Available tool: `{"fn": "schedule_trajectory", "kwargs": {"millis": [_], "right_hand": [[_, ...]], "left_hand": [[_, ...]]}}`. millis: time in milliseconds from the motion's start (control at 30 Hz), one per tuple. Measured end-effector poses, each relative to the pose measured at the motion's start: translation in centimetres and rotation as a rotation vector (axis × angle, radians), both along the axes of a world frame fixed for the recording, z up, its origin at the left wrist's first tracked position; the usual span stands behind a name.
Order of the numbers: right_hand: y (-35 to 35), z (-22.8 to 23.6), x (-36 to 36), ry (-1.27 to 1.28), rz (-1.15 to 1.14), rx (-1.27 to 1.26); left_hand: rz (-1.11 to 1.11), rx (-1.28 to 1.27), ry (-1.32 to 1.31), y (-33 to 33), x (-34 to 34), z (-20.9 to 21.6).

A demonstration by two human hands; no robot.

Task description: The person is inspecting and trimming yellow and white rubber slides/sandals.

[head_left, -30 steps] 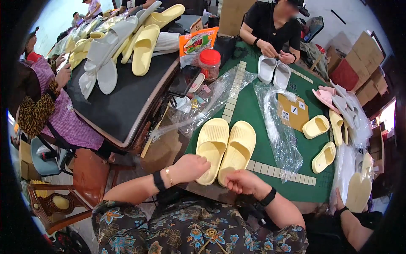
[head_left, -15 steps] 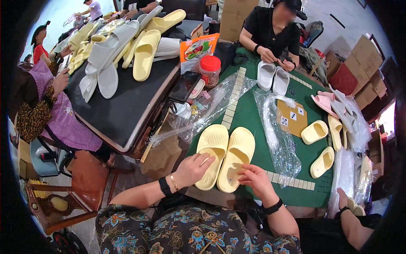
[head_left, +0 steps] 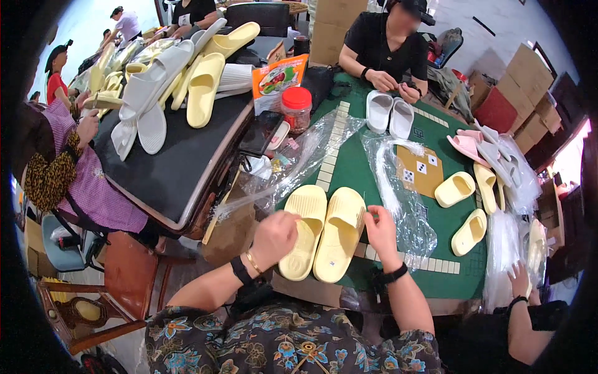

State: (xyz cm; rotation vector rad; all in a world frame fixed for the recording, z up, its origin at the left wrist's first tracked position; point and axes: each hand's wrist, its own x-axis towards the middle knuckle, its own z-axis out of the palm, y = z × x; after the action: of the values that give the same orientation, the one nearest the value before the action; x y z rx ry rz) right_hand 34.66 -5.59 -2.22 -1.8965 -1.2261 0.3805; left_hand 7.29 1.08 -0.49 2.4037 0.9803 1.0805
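A pair of pale yellow slide slippers lies side by side in front of me, toes pointing away: a left slipper [head_left: 301,265] and a right slipper [head_left: 330,265]. My left hand [head_left: 274,237] is closed over the outer side of the left slipper, fingertips drawn together; whatever is between them is too small to make out. Beside the right slipper's strap, my right hand [head_left: 382,234] has its fingers bent inward in a pinch, and its hold is likewise unclear. Both slippers rest on the near edge of the green table [head_left: 392,288].
Clear plastic bags [head_left: 398,206] and a bundle of white strips lie to the right, near loose yellow slippers [head_left: 469,232]. A red-lidded jar [head_left: 296,106] stands at back left. Across the table, a co-worker [head_left: 389,56] sits behind white slippers [head_left: 379,112]. Slippers pile on a black table [head_left: 168,181].
My left hand has lifted off the left slipper's insole and curled closed. My right hand has moved up to beside the right slipper's strap. The view has shifted slightly.
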Motion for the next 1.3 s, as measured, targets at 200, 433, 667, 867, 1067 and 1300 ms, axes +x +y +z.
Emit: {"fn": "schedule_trajectory", "kwargs": {"millis": [200, 433, 667, 867, 1067, 1300], "right_hand": [[4.6, -1.4, 2.7, -0.147, -0.045, -0.175], [6.9, -2.0, 2.7, -0.342, -0.05, -0.323], [6.1, -1.5, 1.3, -0.319, -0.055, -0.262], [3.2, 0.8, -3.0, -0.036, 0.234, 0.105], [2.9, 2.1, -5.3, 0.028, 0.283, 0.129], [3.0, 0.9, -5.1, 0.028, 0.282, 0.117]], "left_hand": [[0.308, -0.24, 0.318, 6.7, 1.7, 0.0], [0.359, -0.38, 0.49, 9.3, 4.5, -0.9], [0.295, -0.267, 0.502, 8.3, 5.2, -0.7], [-0.026, -0.386, 0.006, 5.0, 5.0, -1.7], [-0.124, -0.509, -0.199, 4.4, 5.6, -0.9], [-0.132, -0.466, -0.155, 4.3, 5.7, -1.1]]}}
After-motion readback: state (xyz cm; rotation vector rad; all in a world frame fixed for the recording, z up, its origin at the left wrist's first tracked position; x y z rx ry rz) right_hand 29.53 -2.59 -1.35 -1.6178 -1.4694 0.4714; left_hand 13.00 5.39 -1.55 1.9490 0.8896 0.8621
